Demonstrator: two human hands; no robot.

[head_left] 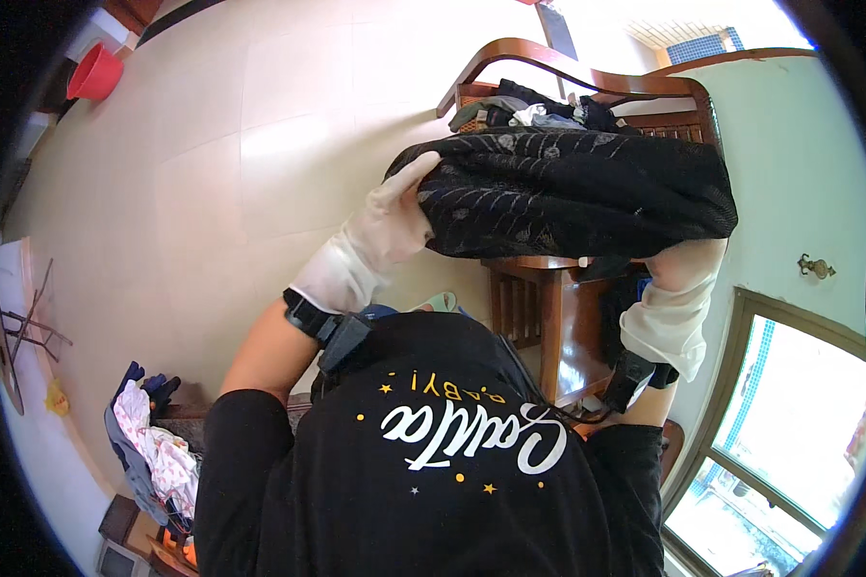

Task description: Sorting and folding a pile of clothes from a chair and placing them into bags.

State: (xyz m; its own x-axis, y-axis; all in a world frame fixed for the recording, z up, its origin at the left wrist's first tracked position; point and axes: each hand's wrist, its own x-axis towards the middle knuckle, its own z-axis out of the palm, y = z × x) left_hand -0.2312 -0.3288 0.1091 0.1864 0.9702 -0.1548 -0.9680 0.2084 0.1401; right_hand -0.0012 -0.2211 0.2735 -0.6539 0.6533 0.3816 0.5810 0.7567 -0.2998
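A: What are the hands doing?
B: It looks to me like they are spreading out the black patterned cloth (pixel 568 192). It is up in front of the person, stretched from one hand to the other.

A: Where is the left hand (pixel 373 236)?
B: At the cloth's left end, in a white glove. One finger or thumb lies along the edge. The other fingers are behind the cloth, so I can't tell how far they are open or how hard they hold.

A: And the right hand (pixel 688 267)?
B: It goes up under the right end. The cloth hides those fingers. I can't tell if they are open or pinching.

A: What is behind the cloth?
B: A wooden armchair (pixel 645 86) with a clothes pile (pixel 539 115) on it. I can't tell if the cloth touches the pile.

A: What does the next move call for?
B: I think both ends need a good hold, with the hands well apart. If one end slips, the soft cloth could sag and bunch up.
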